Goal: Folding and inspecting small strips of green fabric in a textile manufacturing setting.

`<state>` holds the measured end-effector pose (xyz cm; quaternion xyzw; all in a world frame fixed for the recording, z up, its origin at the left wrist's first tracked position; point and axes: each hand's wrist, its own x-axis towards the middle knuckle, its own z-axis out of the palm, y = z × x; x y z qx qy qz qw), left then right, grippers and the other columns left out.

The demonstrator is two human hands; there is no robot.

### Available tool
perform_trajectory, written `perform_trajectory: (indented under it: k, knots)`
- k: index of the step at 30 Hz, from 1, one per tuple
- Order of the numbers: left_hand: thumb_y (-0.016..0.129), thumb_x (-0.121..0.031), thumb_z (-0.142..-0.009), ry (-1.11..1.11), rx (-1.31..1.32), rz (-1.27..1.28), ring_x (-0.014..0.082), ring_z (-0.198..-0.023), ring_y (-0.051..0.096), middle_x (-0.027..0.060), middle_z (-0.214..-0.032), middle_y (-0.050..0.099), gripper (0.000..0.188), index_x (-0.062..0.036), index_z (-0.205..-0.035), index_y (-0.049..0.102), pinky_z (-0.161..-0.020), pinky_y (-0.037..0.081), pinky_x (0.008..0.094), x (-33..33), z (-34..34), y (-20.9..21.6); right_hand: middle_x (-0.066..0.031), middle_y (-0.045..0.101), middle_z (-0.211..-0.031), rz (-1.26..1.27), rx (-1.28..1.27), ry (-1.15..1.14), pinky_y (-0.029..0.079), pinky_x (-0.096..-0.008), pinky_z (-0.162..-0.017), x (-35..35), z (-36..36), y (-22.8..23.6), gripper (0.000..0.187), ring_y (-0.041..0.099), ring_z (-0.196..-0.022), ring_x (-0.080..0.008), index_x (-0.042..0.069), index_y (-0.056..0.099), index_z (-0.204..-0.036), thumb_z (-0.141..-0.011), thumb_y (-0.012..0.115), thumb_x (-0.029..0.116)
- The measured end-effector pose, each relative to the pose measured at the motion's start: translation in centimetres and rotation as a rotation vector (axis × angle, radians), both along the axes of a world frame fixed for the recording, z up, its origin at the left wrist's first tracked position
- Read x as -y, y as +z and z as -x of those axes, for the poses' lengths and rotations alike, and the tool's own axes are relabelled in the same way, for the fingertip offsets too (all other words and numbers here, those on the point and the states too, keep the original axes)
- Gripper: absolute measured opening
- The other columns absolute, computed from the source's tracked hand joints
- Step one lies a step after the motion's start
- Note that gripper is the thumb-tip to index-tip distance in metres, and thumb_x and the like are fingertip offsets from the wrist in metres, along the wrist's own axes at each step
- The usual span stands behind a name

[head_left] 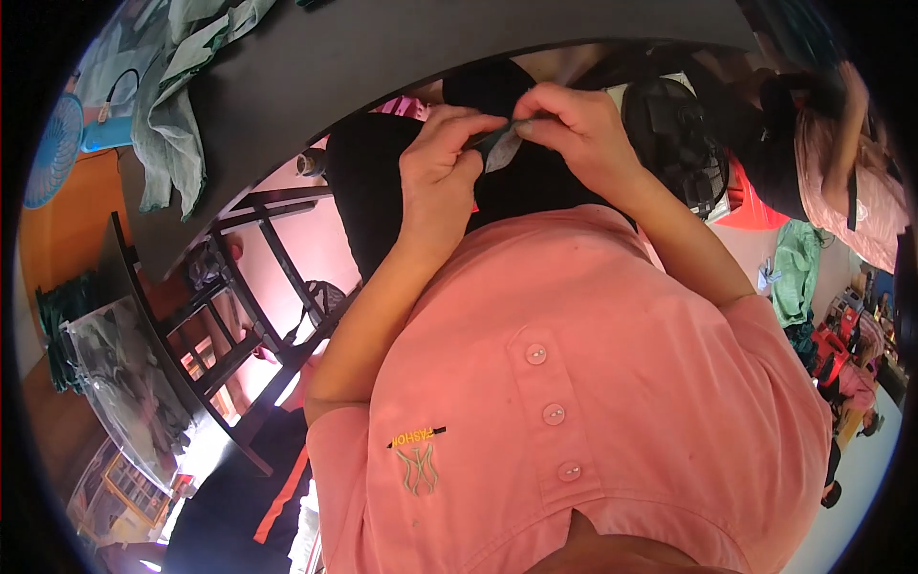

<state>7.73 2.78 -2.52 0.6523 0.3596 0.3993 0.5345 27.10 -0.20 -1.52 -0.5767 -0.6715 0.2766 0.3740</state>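
Above my lap, both hands pinch one small grey-green piece of cloth (pixel 502 151), its loose end hanging down between them. My left hand (pixel 442 158) is closed, thumb and forefinger at the cloth's left side. Thumb and bent forefinger of my right hand (pixel 585 136) press together at its upper right edge. The exact grip is partly hidden behind the fingers. Black fabric (pixel 373 191) covers my lap beneath.
A dark tabletop (pixel 382 57) runs ahead, with sheer green fabric (pixel 172 143) draped over its left part. Beyond stands a blue fan (pixel 62 148). A black round-caged device (pixel 669 143) lies to my right, near another person's arm (pixel 846 143). Black metal frames (pixel 273 258) stand left.
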Motion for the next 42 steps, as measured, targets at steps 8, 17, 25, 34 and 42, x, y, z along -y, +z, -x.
perform_trajectory:
  k: [8,17,25,34,42]
  knots:
    - [0.054,0.008,-0.074,0.253,0.265,0.470,0.0094,-0.073,0.057,0.0060,-0.081,0.066,0.020,0.0092,-0.089,0.068,-0.070,0.044,0.0223,-0.5,0.7,-0.6,-0.0073,0.060,-0.073,-0.139,-0.235,-0.134,0.045,-0.0277,-0.059,0.8,1.9,1.8,0.012,0.057,-0.064,-0.0147,0.003,0.062,-0.090,-0.081,0.069,0.006]
    - [0.055,0.010,-0.075,0.170,0.244,0.315,0.0074,-0.068,0.055,0.0025,-0.077,0.063,0.016,0.0041,-0.086,0.064,-0.063,0.045,0.0224,1.4,-1.6,0.4,-0.0062,0.059,-0.070,-0.044,-0.167,-0.013,0.043,-0.0271,-0.054,0.6,2.8,-0.3,0.009,0.056,-0.060,-0.0136,0.001,0.058,-0.086,-0.086,0.066,0.007]
    - [0.055,0.009,-0.079,0.135,-0.047,0.060,0.0098,-0.062,0.054,0.0040,-0.077,0.060,0.019,0.0014,-0.095,0.063,-0.061,0.047,0.0239,1.8,-0.9,-1.1,-0.0090,0.063,-0.071,-0.071,-0.072,0.040,0.046,-0.0371,-0.053,2.5,3.1,-0.3,0.015,0.061,-0.061,-0.0283,0.008,0.058,-0.083,-0.083,0.068,0.018]
    - [0.053,0.011,-0.077,-0.021,-0.148,0.032,0.0068,-0.070,0.052,0.0009,-0.079,0.060,0.023,0.0021,-0.095,0.063,-0.062,0.043,0.0208,1.4,-1.2,-1.1,-0.0101,0.061,-0.068,-0.088,0.068,0.111,0.045,-0.0305,-0.053,2.2,2.2,0.5,0.013,0.060,-0.058,-0.0208,0.003,0.057,-0.084,-0.087,0.067,0.012]
    - [0.056,0.010,-0.075,0.070,-0.019,0.205,0.0099,-0.066,0.051,0.0017,-0.078,0.059,0.019,0.0008,-0.089,0.064,-0.061,0.042,0.0241,1.8,-1.4,-1.1,-0.0048,0.064,-0.072,-0.017,-0.175,0.080,0.046,-0.0330,-0.054,3.4,2.8,-0.1,0.014,0.063,-0.060,-0.0208,0.006,0.057,-0.084,-0.084,0.067,0.016]
